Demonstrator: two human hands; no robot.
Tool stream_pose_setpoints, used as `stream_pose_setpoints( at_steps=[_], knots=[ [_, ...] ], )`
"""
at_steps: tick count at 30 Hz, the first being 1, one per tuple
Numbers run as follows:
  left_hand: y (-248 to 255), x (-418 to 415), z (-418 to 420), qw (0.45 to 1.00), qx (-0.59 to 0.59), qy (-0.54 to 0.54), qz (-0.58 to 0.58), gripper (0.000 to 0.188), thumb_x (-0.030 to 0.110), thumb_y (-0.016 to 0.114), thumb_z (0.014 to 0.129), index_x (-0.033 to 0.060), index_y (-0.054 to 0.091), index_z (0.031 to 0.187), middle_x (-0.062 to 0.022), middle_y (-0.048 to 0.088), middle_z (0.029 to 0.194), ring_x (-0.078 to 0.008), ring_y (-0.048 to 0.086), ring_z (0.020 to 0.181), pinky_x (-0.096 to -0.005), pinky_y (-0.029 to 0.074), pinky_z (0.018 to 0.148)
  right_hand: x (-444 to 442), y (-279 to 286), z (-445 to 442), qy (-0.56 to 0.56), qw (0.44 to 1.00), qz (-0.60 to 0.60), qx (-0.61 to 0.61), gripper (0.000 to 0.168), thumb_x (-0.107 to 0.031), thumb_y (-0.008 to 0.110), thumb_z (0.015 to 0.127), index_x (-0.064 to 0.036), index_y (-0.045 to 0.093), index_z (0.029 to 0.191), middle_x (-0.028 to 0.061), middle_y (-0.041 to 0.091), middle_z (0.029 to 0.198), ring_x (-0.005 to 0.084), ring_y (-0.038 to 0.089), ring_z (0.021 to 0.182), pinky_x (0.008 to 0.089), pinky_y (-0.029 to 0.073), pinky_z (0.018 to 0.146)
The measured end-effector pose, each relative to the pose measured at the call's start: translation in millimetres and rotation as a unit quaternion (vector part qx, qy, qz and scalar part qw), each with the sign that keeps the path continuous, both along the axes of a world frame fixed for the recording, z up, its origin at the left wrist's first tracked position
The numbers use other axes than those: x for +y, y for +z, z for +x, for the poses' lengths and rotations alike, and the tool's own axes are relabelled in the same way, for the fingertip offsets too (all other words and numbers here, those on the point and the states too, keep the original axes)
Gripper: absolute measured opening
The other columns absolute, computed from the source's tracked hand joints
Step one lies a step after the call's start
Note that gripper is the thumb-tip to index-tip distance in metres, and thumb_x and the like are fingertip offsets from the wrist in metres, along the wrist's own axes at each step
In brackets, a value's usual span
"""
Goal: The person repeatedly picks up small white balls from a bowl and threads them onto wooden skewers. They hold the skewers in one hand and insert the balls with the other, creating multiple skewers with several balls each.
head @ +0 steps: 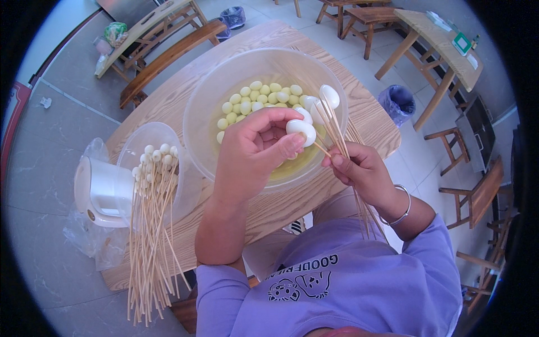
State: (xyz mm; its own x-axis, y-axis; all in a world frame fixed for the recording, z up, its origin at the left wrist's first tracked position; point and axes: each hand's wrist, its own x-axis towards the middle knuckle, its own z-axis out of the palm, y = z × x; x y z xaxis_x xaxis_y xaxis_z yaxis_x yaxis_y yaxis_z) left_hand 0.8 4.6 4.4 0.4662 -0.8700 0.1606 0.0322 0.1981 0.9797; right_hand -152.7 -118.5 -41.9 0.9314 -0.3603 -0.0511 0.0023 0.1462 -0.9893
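My left hand (261, 147) pinches a peeled white egg (301, 131) between thumb and fingers, over a large clear plastic basin (198, 105). A wooden skewer (322, 149) runs from that egg to my right hand (358, 170), which also grips a bundle of skewers (332, 122). Several more white eggs (329, 96) are close behind the bundle; whether they are on skewers I cannot tell. Small pale yellow balls (245, 107) lie in yellowish liquid in the basin. Other skewers lean at the basin's right side.
Left of the basin, a smaller clear tub (126, 147) holds many skewers tipped with small pale balls (156, 156), their sticks hanging past the table edge. Beside it are a white plastic appliance or container (105, 189) and clear plastic bags (97, 244). Wooden benches (177, 59) and a lined bin (396, 103) stand beyond the table (261, 215).
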Motion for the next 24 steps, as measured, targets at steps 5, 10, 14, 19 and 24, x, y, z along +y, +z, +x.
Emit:
stream_pose_setpoints(
  at_steps=[5,10,14,19,24],
  knots=[
    [0.6,-1.5,-1.3,0.997,-0.061,0.041,-0.005,0.022,0.006,0.061,0.072,-0.0031,0.055,0.091,-0.0052,0.055,0.086,-0.0092,0.053,0.078,-0.0190,0.044,0.064,3.0,6.4,2.3,-0.008,0.999,0.041,-0.008,0.023,-0.018,0.049,0.084,-0.002,0.055,0.099,-0.0002,0.048,0.069,0.0046,0.039,0.054,0.0164,0.031,0.046],
    [-8.5,-5.2,3.2,0.990,-0.104,0.087,-0.024,0.020,0.007,0.063,0.071,-0.0014,0.057,0.089,-0.0024,0.053,0.081,-0.0072,0.051,0.072,-0.0178,0.042,0.058,4.8,11.4,3.6,-0.017,0.996,0.084,-0.035,0.027,-0.015,0.050,0.083,-0.001,0.050,0.105,0.0049,0.054,0.085,0.0070,0.045,0.058,0.0157,0.034,0.047],
    [-11.9,-6.9,5.6,0.992,-0.074,0.099,-0.025,0.020,0.006,0.063,0.071,-0.0001,0.056,0.088,-0.0002,0.050,0.072,-0.0045,0.047,0.064,-0.0161,0.039,0.053,-1.4,9.9,-0.2,0.062,0.997,0.039,-0.032,0.024,-0.016,0.049,0.084,-0.005,0.053,0.105,-0.0017,0.051,0.072,0.0030,0.044,0.060,0.0151,0.035,0.050],
    [-10.2,-8.0,1.8,0.981,-0.110,0.159,-0.020,0.019,0.004,0.062,0.071,0.0008,0.055,0.088,0.0020,0.047,0.064,-0.0024,0.044,0.057,-0.0147,0.035,0.050,-2.7,12.8,0.2,0.062,0.997,0.054,-0.010,0.018,-0.014,0.049,0.083,-0.006,0.056,0.098,-0.0047,0.045,0.065,0.0025,0.041,0.057,0.0161,0.034,0.051],
    [-0.1,2.5,-15.0,0.973,-0.136,0.180,0.038,0.011,0.005,0.062,0.070,0.0007,0.059,0.080,0.0026,0.047,0.061,-0.0017,0.041,0.053,-0.0149,0.032,0.047,-2.6,18.9,-3.0,0.035,0.999,-0.009,0.007,0.019,-0.015,0.050,0.083,-0.002,0.055,0.095,-0.0035,0.042,0.064,0.0030,0.035,0.056,0.0164,0.028,0.049]
  ],
)
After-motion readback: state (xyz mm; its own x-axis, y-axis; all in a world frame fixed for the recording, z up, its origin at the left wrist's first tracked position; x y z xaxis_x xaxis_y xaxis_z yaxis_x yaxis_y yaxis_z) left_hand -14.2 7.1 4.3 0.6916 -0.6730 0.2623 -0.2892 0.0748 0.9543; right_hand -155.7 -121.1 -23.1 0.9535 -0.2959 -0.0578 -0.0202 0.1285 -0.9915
